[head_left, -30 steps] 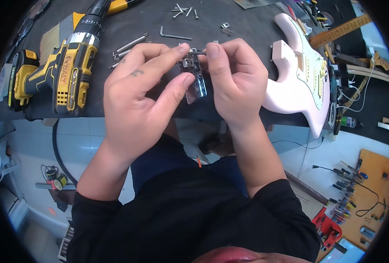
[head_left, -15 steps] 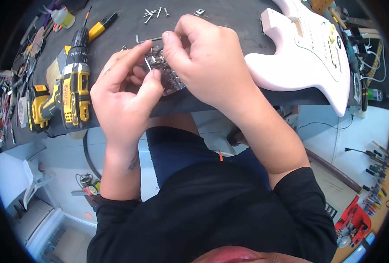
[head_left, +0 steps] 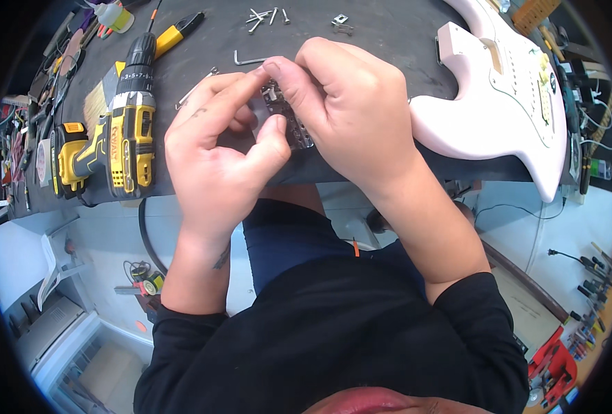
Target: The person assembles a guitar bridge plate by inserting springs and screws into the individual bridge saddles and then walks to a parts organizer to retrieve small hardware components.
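A metal guitar bridge (head_left: 296,127) with rows of small saddles is at the front of the dark bench, partly hidden between my hands. My left hand (head_left: 219,145) bends around its left side, thumb near its edge, index fingertip reaching the right thumb. My right hand (head_left: 357,110) covers the bridge's far right side, its thumb and fingers closed in a pinch. Whatever lies in that pinch is hidden. Just beyond the fingertips is an L-shaped hex key (head_left: 248,61) on the bench.
A yellow-black cordless drill (head_left: 128,131) stands left, near a brush (head_left: 97,102). Several screws (head_left: 259,21) and small metal parts (head_left: 342,24) lie at the back. On the right rests a pale pink guitar body (head_left: 458,114). A squeeze bottle (head_left: 114,17) is at the far left.
The whole view has shifted, so bench items appear farther right. My left thumb and index finger have shifted about the bridge, and a thin metal piece seen between them earlier no longer shows.
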The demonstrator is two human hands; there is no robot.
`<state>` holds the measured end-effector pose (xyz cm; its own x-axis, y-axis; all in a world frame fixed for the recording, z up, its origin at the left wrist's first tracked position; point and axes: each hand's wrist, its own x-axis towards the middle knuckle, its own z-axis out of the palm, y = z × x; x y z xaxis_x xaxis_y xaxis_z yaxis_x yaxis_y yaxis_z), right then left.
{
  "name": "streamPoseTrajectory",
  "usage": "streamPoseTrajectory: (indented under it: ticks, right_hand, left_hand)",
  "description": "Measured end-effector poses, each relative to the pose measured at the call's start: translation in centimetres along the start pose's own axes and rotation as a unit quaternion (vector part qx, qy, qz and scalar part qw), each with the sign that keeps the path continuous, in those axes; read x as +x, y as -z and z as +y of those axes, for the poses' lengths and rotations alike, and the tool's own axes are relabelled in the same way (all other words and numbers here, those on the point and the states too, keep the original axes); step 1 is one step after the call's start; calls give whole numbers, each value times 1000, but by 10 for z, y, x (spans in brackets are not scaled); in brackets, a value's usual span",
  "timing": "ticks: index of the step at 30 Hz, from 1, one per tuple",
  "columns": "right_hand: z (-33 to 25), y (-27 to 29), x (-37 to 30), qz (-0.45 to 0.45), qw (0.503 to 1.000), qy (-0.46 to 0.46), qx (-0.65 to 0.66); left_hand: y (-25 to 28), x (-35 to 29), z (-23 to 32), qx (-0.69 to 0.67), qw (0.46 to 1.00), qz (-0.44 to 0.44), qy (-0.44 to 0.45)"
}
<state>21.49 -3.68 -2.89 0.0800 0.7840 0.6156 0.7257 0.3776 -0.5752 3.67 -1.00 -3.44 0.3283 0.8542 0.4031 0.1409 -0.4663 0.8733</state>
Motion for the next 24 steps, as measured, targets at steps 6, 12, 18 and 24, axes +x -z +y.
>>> streamPoseTrajectory:
  ticks: [6, 12, 18, 24]
  right_hand:
    - [4, -4, -2, 41, 999, 17, -8]
    - [2, -2, -6, 32, 999, 30, 6]
    - [3, -1, -7, 17, 999, 37, -7]
    - [0, -3, -9, 103, 992, -19, 71]
  left_hand:
    - [0, 3, 1, 7, 1000, -6, -3]
    - [3, 3, -1, 13, 1000, -11, -6]
    - [2, 3, 0, 13, 1000, -6, 1]
    - [7, 1, 1, 35, 998, -41, -21]
